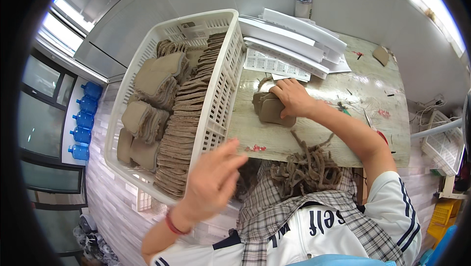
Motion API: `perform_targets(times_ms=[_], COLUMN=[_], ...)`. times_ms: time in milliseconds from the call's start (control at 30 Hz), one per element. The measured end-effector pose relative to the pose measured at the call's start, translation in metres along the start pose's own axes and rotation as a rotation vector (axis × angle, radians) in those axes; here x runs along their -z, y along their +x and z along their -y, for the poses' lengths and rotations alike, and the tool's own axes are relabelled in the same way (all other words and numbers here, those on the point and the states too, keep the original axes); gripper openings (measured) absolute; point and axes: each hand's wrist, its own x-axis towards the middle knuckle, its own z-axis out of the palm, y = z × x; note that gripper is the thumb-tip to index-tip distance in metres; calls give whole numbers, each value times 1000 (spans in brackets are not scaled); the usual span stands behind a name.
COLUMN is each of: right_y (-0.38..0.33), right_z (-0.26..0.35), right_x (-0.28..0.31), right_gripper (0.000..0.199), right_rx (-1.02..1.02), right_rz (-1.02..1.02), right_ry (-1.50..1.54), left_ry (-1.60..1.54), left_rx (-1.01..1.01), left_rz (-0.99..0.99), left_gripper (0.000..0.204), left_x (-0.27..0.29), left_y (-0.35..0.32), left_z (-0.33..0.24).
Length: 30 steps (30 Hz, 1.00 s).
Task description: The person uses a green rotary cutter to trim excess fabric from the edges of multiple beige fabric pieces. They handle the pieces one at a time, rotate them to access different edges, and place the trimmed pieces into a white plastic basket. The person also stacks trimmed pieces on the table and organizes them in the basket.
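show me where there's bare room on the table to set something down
The table is mostly bare between the brown scrap and scissors, bar small bits; also a strip between the white crate and brown stack under the right hand. Crowded: back left, under white papers.

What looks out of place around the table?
One brown piece looks stray, lying alone at the far right of the table, away from the stack under the right hand. Red scraps litter it, and brown strips lie tangled at its near edge.
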Motion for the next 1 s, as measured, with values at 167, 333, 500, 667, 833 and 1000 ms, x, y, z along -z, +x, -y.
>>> perform_targets(times_ms=[167,333,500,667,833,1000], right_y=[-44,-56,-57,-82,-89,-77], right_z=[27,53,53,34,31,27], right_x=[3,2,6,-6,-43,-43], right_gripper=[59,54,54,106,111,98], right_rx=[108,172,202,-145,-220,18], right_rz=[-268,-347,-401,-533,-422,-582], right_ry=[27,-25,-39,388,1109,787], left_ry=[-157,-396,-635,-1021,-1118,-845], left_rx=[271,372,346,465,448,214], left_rz=[-233,-461,-260,-355,-307,-323], left_gripper=[61,103,65,33,39,64], left_x=[-98,-185,-204,-224,-222,-209], left_y=[-41,2,44,34,30,32], left_z=[2,98,129,139,132,135])
